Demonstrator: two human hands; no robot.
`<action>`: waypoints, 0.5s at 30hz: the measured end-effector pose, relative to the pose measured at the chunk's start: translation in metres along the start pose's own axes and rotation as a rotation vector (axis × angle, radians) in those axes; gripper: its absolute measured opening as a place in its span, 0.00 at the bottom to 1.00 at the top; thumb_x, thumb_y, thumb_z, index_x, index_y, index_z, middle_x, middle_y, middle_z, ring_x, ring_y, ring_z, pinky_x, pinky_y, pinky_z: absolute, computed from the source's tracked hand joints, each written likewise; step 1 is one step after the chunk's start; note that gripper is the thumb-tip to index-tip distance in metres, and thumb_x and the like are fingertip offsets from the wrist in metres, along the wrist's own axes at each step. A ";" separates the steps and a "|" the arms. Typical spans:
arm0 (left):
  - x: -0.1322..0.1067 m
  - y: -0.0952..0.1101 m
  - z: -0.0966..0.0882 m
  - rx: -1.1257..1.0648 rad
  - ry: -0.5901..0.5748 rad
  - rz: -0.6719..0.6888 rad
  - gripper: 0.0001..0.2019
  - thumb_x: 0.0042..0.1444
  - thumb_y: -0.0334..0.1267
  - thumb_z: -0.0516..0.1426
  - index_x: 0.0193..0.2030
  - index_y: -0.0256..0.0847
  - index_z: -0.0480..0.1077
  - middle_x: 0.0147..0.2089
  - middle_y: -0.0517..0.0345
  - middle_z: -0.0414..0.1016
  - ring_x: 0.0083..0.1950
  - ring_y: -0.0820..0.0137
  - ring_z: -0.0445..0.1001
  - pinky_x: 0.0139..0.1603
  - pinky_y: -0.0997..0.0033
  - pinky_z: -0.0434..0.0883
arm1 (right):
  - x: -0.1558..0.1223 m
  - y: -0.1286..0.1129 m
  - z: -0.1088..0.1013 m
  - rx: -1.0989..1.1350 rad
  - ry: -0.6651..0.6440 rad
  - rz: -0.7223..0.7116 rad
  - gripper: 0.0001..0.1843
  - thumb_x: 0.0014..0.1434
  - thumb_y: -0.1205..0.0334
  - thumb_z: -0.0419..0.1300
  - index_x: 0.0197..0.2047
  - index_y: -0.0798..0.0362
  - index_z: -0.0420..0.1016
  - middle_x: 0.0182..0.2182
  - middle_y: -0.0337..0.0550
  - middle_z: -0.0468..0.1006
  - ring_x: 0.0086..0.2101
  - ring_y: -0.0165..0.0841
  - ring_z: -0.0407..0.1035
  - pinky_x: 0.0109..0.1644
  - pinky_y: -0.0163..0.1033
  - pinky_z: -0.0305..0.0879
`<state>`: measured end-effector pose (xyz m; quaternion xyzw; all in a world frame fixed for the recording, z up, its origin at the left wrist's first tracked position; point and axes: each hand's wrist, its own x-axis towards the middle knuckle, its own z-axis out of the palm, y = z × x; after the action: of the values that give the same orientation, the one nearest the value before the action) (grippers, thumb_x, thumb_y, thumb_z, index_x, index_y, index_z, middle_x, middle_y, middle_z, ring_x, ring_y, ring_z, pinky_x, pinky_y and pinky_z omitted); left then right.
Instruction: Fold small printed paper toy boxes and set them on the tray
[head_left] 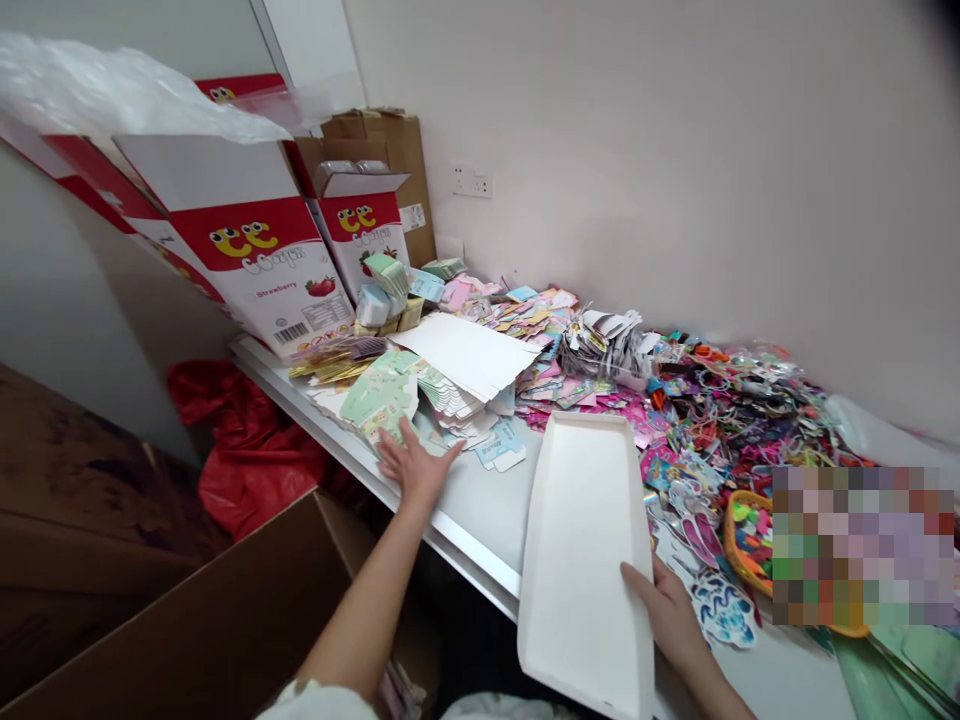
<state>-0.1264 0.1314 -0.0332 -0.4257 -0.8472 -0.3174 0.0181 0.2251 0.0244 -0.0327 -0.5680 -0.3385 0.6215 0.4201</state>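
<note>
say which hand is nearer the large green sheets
Left: left hand is at the near edge of the large green sheets; right hand is farther right, gripping the white tray.

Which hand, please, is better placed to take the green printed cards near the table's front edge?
Probably the left hand: it is open and close to those green cards, while the right hand holds the white tray.

At upper left I view red-and-white strawberry cartons (pixel 251 270) under translucent plastic film (pixel 135 90); at upper centre, wall sockets (pixel 471 181); at left, crumpled red sheeting (pixel 247 450); at lower right, an orange basket (pixel 730 540) holding colourful pieces (pixel 752 528).
</note>
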 end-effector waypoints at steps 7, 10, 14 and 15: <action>0.072 -0.011 0.005 -0.016 -0.053 -0.283 0.58 0.38 0.60 0.61 0.67 0.38 0.32 0.68 0.27 0.29 0.67 0.38 0.35 0.61 0.37 0.43 | -0.013 0.000 -0.001 -0.030 -0.025 0.002 0.33 0.45 0.48 0.65 0.51 0.57 0.71 0.41 0.52 0.79 0.38 0.46 0.74 0.41 0.47 0.71; 0.089 -0.003 0.013 0.045 -0.061 -0.277 0.51 0.42 0.50 0.62 0.66 0.36 0.36 0.68 0.26 0.29 0.67 0.37 0.34 0.59 0.35 0.43 | -0.010 0.000 0.002 -0.068 -0.034 -0.011 0.32 0.46 0.47 0.64 0.51 0.57 0.72 0.41 0.52 0.79 0.39 0.46 0.74 0.42 0.47 0.71; 0.109 0.012 0.021 0.063 -0.069 -0.282 0.46 0.45 0.45 0.62 0.65 0.38 0.39 0.68 0.27 0.30 0.66 0.34 0.34 0.55 0.28 0.44 | -0.007 0.001 0.007 -0.096 -0.037 -0.044 0.30 0.47 0.48 0.64 0.50 0.56 0.72 0.42 0.53 0.78 0.42 0.47 0.73 0.46 0.48 0.69; 0.115 0.014 0.022 0.062 -0.080 -0.277 0.44 0.46 0.43 0.61 0.65 0.37 0.40 0.68 0.25 0.31 0.66 0.33 0.35 0.54 0.27 0.46 | -0.007 0.002 0.007 -0.093 -0.038 -0.040 0.30 0.46 0.48 0.64 0.50 0.56 0.73 0.43 0.53 0.78 0.42 0.47 0.73 0.47 0.48 0.69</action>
<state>-0.1835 0.2313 -0.0091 -0.3164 -0.9073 -0.2732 -0.0466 0.2174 0.0174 -0.0307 -0.5682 -0.3863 0.6072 0.3991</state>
